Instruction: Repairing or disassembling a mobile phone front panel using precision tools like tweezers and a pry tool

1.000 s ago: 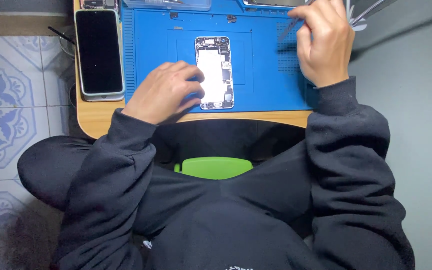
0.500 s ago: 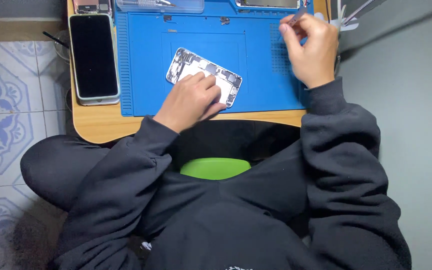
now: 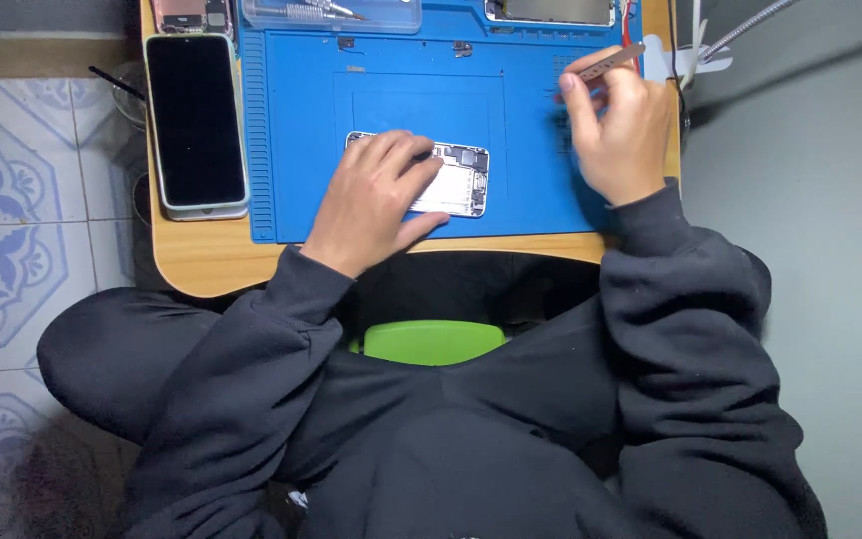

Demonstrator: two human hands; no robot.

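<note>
An opened phone body (image 3: 459, 180) with bare internals lies sideways on the blue work mat (image 3: 511, 100). My left hand (image 3: 371, 200) rests flat on its left half and presses it to the mat, so that end is hidden. My right hand (image 3: 619, 135) hovers over the mat's right edge and pinches a thin metal tool (image 3: 611, 60), likely tweezers, whose tip points up and right. Both arms wear dark sleeves.
A whole phone with a dark screen (image 3: 196, 122) lies on the wooden table (image 3: 202, 260) left of the mat. A clear tool case (image 3: 331, 14), another opened phone (image 3: 190, 14) and a screen part (image 3: 549, 10) line the far edge. Patterned floor tiles (image 3: 12, 200) lie left.
The opened phone body has been turned from upright through a slant to lying sideways under my left hand. My right hand stayed near the mat's right edge, the thin tool now showing above its fingers.
</note>
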